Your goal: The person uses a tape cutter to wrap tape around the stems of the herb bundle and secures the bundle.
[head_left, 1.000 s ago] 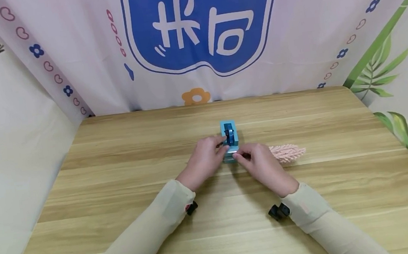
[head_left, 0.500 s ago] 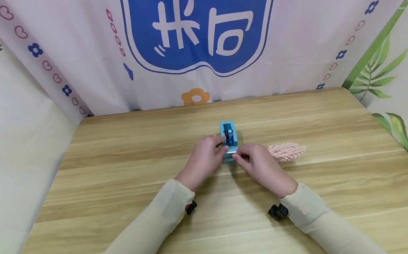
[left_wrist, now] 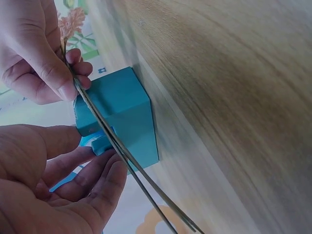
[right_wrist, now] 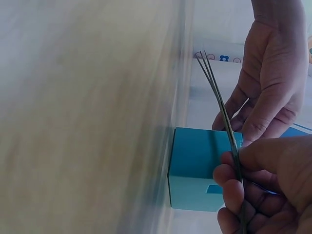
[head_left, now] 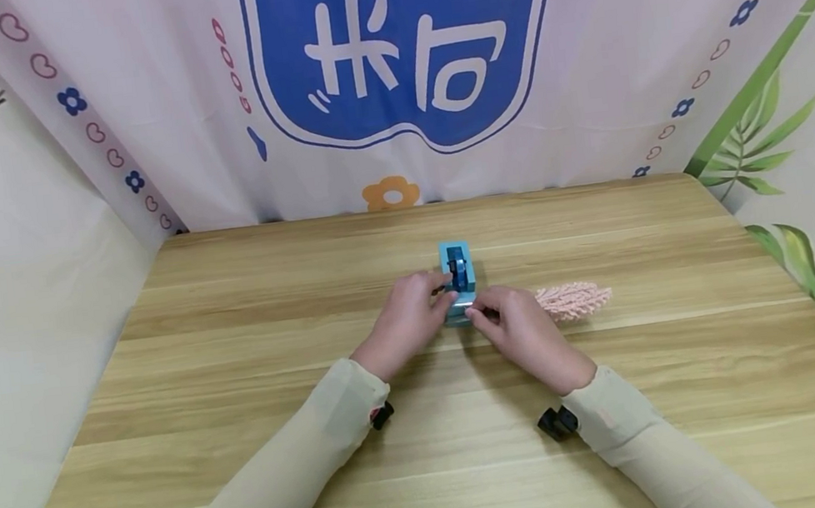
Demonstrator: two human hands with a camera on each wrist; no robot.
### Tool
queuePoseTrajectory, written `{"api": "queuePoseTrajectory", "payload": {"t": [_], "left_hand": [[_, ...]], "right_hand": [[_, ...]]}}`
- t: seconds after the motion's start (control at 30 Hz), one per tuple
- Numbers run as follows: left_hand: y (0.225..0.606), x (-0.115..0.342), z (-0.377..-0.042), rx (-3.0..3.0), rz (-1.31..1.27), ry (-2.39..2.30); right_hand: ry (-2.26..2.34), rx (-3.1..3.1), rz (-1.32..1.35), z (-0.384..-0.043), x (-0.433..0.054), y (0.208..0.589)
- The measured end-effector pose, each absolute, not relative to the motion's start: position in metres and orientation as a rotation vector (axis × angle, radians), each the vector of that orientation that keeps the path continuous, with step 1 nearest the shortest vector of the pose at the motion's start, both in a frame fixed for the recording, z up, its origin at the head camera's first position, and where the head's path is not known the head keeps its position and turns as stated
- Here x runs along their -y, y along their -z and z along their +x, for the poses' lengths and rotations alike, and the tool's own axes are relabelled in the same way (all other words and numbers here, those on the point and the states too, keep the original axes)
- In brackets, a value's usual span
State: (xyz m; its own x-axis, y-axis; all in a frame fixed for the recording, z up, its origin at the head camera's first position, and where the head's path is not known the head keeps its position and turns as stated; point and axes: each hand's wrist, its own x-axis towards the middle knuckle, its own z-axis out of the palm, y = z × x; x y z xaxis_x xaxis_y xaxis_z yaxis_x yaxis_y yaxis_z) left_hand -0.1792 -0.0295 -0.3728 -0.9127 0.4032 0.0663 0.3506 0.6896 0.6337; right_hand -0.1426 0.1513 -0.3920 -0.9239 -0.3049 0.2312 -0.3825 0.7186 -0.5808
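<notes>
A teal tape dispenser (head_left: 454, 245) stands on the table with a roll in its well; its smooth end faces out in the left wrist view. From the left, my left hand (head_left: 405, 317) holds the dispenser by its side, thumb on the nose and fingers bent beside the roll. My right hand (head_left: 525, 331) pinches several thin stems (left_wrist: 105, 126) between thumb and fingers, across the front of the dispenser. Pink feathery flower heads (head_left: 575, 302) stick out past this hand to the right. Whether tape lies round the stems cannot be made out.
The wooden table (head_left: 287, 259) extends around both hands. Behind it hangs a printed curtain (head_left: 199, 144) with a blue emblem. Small black cameras sit under both sleeve cuffs.
Both hands and the dispenser stay in place. The pink flower heads have risen very slightly in the head view.
</notes>
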Motion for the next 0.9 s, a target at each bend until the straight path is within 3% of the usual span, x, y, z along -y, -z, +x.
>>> {"api": "queuePoseTrajectory", "payload": {"t": [0.9], "left_hand": [[0.3699,0.0293,-0.1779,-2.802,0.603,-0.997]], "right_hand": [[-0.926,2.827,0.601,-0.1419,-0.1508,0.3866]]}}
